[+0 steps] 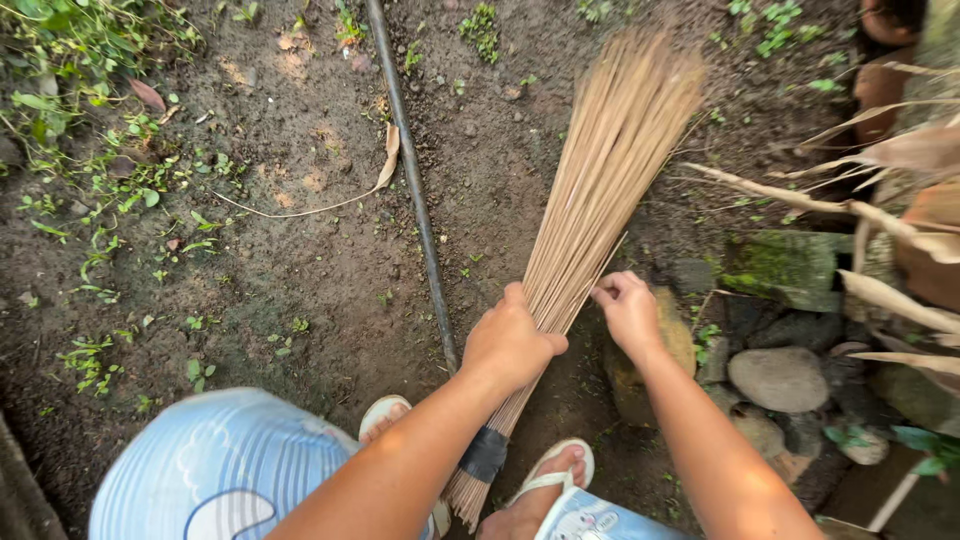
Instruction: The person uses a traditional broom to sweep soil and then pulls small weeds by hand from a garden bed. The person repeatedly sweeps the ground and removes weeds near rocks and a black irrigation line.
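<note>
Currently I am seeing the left hand (pixel 512 345) clamping the stick broom (pixel 590 210) above its taped binding, steadying it; right hand (pixel 628 310), just beside, is pinching one loose stick.

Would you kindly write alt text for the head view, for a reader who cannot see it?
Seen from above, a person's left hand grips a stick broom near its bound end, while the right hand pinches a few of its sticks. Below are bare soil, a dark pipe, stones and sandalled feet.
</note>
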